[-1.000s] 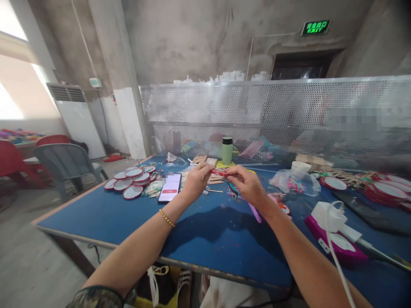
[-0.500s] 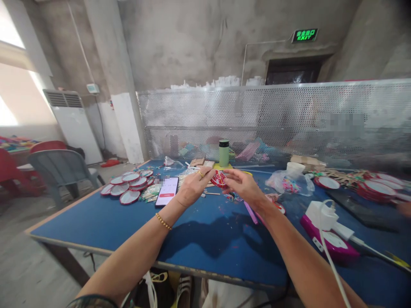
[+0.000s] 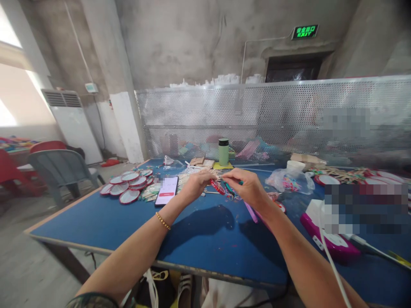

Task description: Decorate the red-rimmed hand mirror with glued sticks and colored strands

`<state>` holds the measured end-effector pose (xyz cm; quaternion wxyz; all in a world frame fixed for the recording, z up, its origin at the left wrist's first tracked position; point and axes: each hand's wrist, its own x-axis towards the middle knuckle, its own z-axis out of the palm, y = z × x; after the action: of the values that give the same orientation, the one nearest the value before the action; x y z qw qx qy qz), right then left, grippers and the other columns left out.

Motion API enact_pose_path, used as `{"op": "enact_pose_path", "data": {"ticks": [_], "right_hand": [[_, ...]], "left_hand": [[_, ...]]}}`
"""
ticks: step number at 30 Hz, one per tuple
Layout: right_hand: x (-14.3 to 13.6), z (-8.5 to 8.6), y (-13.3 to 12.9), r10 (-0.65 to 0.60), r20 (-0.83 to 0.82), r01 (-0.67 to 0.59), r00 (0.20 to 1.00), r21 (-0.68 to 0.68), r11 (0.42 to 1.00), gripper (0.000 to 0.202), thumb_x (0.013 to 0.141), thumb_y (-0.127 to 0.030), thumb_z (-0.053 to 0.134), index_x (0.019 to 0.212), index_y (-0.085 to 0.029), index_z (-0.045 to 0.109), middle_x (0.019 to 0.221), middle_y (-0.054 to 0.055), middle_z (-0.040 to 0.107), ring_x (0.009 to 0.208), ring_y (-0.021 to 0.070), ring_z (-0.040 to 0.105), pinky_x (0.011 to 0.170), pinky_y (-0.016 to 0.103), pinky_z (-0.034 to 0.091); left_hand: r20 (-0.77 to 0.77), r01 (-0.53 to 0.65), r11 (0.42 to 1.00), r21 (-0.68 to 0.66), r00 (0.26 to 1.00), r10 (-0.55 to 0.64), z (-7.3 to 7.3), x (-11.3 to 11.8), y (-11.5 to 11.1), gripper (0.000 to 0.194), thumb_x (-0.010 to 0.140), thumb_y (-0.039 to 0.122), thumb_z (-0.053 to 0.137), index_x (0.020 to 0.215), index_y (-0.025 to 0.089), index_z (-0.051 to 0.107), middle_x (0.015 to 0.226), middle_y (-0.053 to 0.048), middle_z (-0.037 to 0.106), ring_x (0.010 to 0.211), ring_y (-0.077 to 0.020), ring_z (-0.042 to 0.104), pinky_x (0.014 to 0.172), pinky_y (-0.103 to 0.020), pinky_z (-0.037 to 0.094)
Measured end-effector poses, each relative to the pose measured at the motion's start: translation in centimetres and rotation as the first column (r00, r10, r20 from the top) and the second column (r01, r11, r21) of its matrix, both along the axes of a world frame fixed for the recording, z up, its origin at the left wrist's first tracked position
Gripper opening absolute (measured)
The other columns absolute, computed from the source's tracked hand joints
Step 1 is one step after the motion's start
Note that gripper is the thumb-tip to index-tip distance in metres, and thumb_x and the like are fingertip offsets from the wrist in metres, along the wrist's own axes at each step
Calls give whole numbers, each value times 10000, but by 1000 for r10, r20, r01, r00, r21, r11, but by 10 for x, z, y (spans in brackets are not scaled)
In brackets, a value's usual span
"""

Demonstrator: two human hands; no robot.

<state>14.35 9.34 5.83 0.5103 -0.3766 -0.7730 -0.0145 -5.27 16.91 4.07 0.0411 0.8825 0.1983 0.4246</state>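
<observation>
My left hand point(image 3: 199, 184) grips a small red patterned disc point(image 3: 217, 186), now tilted nearly edge-on. Just right of it, my right hand point(image 3: 244, 184) pinches something thin and dark green whose shape I cannot make out. A tangle of coloured strings point(image 3: 233, 196) lies on the blue table point(image 3: 205, 244) below and between the hands. Left of my left hand are a phone point(image 3: 167, 190) with a lit screen and a pile of white discs with red rims point(image 3: 129, 196). A purple stick point(image 3: 251, 212) lies beneath my right wrist.
A green bottle point(image 3: 224, 153) with a black lid stands at the back, before a perforated metal screen point(image 3: 205, 115). To the right are a plastic bag point(image 3: 289, 183), a paper cup point(image 3: 296, 166), and a magenta-and-white power strip point(image 3: 330, 239) with cables.
The red disc has turned from facing me to nearly edge-on. My right hand has let go of it, moved slightly right and taken hold of the thin green thing.
</observation>
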Motion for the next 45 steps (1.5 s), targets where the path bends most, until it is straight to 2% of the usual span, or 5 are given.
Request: {"op": "enact_pose_path", "data": {"ticks": [4,13,31,39,45], "right_hand": [[-5,-2,-3,54,207,-66,977,52,996,184,904,-219,565,860,-220,744,821,45,732,786,182,668,747,298,506],[0,3,-8,-38,410,-3,911,99,995,202,925,-177,540,851,-186,728,796,55,720,763,186,649,712,286,472],[-3,-1,-11,-16,428,-45,904,131,990,228,939,-140,518,784,-176,680,805,51,698,760,165,622,709,274,444],[-9,5,-19,23,406,-79,914,123,989,230,920,-111,514,739,-165,645,717,27,644,678,141,566,649,252,400],[-10,4,-18,23,364,-69,931,113,991,223,867,-70,521,693,-167,622,671,3,599,638,118,519,633,239,370]], "left_hand": [[-129,36,981,-190,990,-62,3,1,-6,253,869,114,496,912,174,738,785,-28,719,735,-128,638,698,-213,481],[-146,46,956,-288,985,-91,8,1,-11,226,868,136,500,877,158,725,776,-24,708,737,-123,633,694,-194,478],[-60,181,889,-421,972,-227,6,-1,-9,245,902,277,530,916,129,724,811,-53,705,768,-137,636,726,-229,513],[-98,156,903,-400,972,-211,9,-1,-11,252,905,253,506,866,127,721,765,-29,690,739,-124,626,698,-212,503],[-81,186,859,-477,964,-254,10,0,-14,189,868,205,534,854,127,706,757,-19,682,733,-125,632,685,-213,513]]}}
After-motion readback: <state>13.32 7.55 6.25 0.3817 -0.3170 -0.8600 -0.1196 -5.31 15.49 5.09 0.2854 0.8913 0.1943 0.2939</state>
